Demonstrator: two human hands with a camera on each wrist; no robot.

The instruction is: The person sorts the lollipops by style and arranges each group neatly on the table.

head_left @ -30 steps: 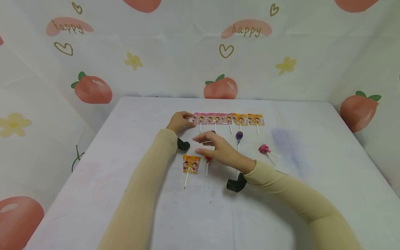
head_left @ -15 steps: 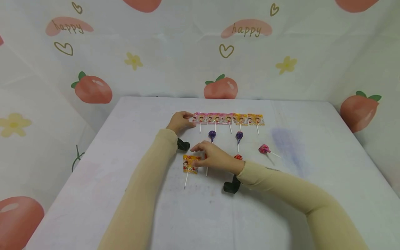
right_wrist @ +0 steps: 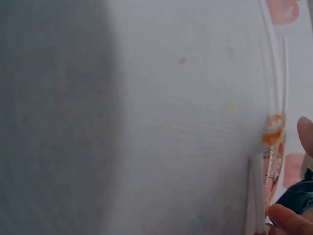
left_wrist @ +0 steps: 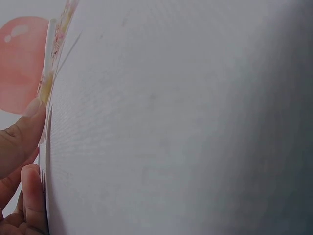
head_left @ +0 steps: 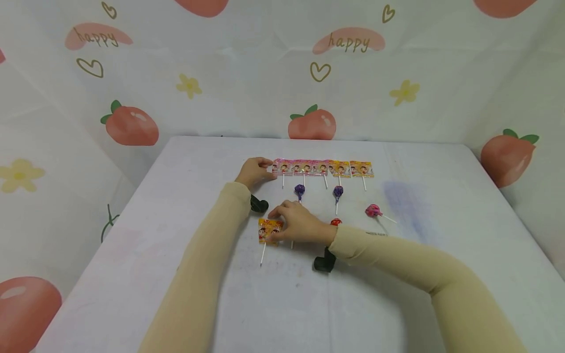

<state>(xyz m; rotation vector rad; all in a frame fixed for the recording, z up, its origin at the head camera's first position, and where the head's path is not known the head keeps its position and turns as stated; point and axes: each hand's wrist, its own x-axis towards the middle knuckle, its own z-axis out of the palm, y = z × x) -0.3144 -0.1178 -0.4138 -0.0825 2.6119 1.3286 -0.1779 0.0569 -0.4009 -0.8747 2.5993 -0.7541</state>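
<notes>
In the head view, my left hand (head_left: 254, 172) rests at the left end of a row of wrapped lollipops, by a pink-wrapped lollipop (head_left: 282, 167). The left wrist view shows my thumb (left_wrist: 27, 129) against the wrapper's edge. My right hand (head_left: 302, 223) reaches over an orange-wrapped lollipop (head_left: 267, 227) lying nearer the front. Its thumb and fingers are spread around the wrapper's right side, with a gap between them in the right wrist view. A lollipop stick (head_left: 292, 244) shows below that hand; its red head is hidden.
Two more pink-wrapped and two orange-wrapped lollipops (head_left: 362, 169) continue the row. Below it lie two purple lollipops (head_left: 338, 191), a pink lollipop (head_left: 373, 210) at right, and a red lollipop (head_left: 336, 222) partly behind the right wrist. Black wrist devices (head_left: 324, 263) sit under both wrists.
My right hand has moved left and toward the front, down to the orange-wrapped lollipop, uncovering a purple lollipop behind it. The left hand has stayed in place.
</notes>
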